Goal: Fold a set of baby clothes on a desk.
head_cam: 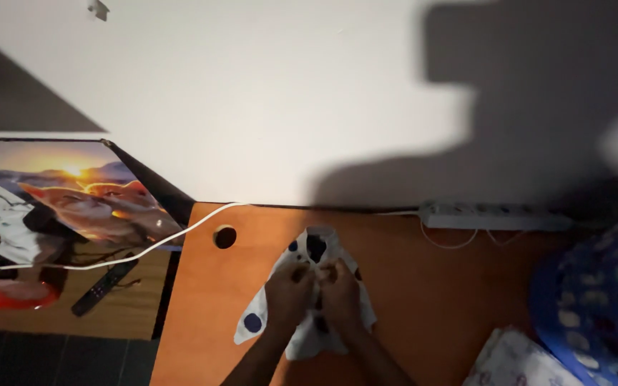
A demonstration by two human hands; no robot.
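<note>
We're over the orange desk (430, 300), power strip (495, 216) along its back edge by the wall. At the middle lies our white cloth with dark dots (316, 250). Left hand (289, 293) and right hand (339, 292), side by side, both pinch its fabric.

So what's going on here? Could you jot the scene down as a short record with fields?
left hand: gripping the white cloth with dark dots
right hand: gripping the same cloth, close beside the left
surface: orange-brown desk with a round cable hole
at the wall: white power strip
left side: remote control, white cable, sunset picture
right edge: blue patterned fabric
</note>
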